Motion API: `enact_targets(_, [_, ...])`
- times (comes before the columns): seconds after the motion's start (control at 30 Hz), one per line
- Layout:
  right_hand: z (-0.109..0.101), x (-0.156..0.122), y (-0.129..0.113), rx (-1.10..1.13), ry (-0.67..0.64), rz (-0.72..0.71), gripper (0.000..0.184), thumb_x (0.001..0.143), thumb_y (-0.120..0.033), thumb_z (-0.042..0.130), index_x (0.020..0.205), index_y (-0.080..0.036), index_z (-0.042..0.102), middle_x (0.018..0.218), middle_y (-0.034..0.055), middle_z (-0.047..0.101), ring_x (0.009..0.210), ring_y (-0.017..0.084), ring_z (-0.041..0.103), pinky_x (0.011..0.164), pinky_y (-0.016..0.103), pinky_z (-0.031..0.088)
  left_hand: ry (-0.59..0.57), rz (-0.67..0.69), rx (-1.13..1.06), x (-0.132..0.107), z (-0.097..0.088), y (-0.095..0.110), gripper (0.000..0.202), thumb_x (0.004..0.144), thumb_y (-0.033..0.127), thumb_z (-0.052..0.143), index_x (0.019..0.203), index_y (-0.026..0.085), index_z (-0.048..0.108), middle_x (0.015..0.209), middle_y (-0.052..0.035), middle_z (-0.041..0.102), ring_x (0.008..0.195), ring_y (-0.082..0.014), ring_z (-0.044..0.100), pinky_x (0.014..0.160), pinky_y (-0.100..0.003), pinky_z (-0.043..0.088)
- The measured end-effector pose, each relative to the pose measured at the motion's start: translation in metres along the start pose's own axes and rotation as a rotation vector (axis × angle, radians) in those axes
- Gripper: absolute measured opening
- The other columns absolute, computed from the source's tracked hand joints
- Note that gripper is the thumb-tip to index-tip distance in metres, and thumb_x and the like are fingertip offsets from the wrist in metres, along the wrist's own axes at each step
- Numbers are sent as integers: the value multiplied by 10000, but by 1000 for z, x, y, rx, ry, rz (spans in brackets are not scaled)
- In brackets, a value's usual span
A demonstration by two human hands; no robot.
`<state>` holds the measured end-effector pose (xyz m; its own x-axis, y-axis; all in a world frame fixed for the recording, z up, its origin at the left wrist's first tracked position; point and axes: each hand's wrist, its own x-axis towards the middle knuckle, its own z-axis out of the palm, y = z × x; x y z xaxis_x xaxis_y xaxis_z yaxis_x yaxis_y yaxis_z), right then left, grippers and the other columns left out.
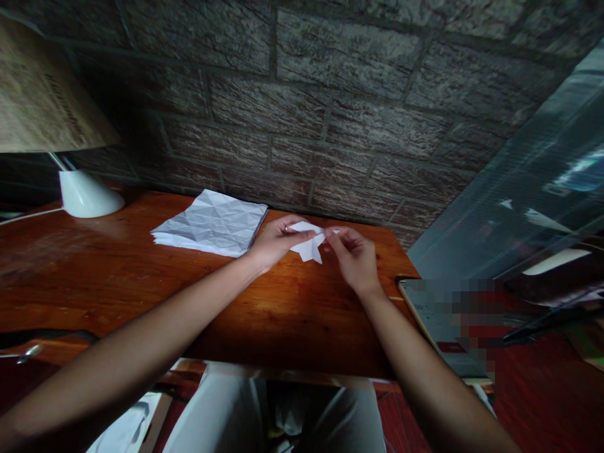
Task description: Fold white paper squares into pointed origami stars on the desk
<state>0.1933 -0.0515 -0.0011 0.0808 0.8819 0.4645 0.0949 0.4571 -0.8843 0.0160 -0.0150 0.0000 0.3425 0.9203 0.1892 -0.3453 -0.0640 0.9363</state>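
- Bare forearms [160,321], nearest the camera, are extending inward from the two lower corners.
- Stone-block wall [349,56], the largest thing in view, is filling the upper background with dark, rough courses.
- Wooden desk [283,308] is spreading below the wall, its reddish-brown top shining near the middle.
- Bluish see-through panel [453,220] is slanting down past the desk's right end.
- Pale trouser legs [207,409] are showing under the desk's near edge.
- Table lamp [89,195], with a white base and brown shade, is standing at the desk's far left, near the wall.
- Flat device [431,308] is lying by the desk's right edge, partly masked by pixelation.
- Stack of creased white sheets [212,220] is resting near the wall, its top sheet showing many crossing creases.
- Right hand [356,255] is pinching the right end of a small folded white paper [309,250] between thumb and forefinger; its other fingers are curling in, partly hidden.
- Left hand [274,242] is gripping the left part, thumb pressing along the near face; I cannot tell how the fingers behind are sitting.
- Folded paper is staying smallest of all, between both hands, right of the stack. Several folds and pointed flaps are already showing; shaping seems to be partway along, but how many folds are remaining is impossible to tell.
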Motion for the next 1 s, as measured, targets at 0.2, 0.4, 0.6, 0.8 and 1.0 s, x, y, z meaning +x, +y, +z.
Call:
enact_targets(0.2, [0,2,-1,67,58,63,314,739,-470,886,886,-224,758,839,14,790,675,150,682,657,292,587,9,54,135,-1,-1,-2,428,586,343,964,898,177,723,877,-13,759,808,-167,680,773,-296,504])
enact_targets(0.4, [1,0,2,40,24,69,324,746,-488,882,926,-233,796,859,18,804,728,158,696,685,288,568,20,74,174,-3,2,-2,404,575,371,967,850,168,752,875,-33,773,797,-170,672,782,-310,510])
enact_targets(0.6, [-3,2,-1,11,-27,150,432,763,-658,820,797,-228,808,761,23,769,685,162,678,656,288,565,4,33,144,-4,2,-2,373,595,380,967,845,164,792,892,-53,793,806,-182,690,785,-310,512])
enact_targets(0.8, [-4,2,1,-43,-23,123,467,758,-675,816,690,-217,755,675,8,702,628,149,601,655,290,516,-18,8,162,-4,0,-1,334,596,343,959,833,167,801,877,-50,790,793,-177,682,786,-306,498])
enact_targets(1.0, [-2,2,2,-69,-16,44,470,821,-628,780,622,-215,681,611,-11,622,590,138,533,629,287,454,-80,62,215,-6,4,2,263,645,309,923,858,187,828,897,-54,806,813,-184,692,786,-301,504])
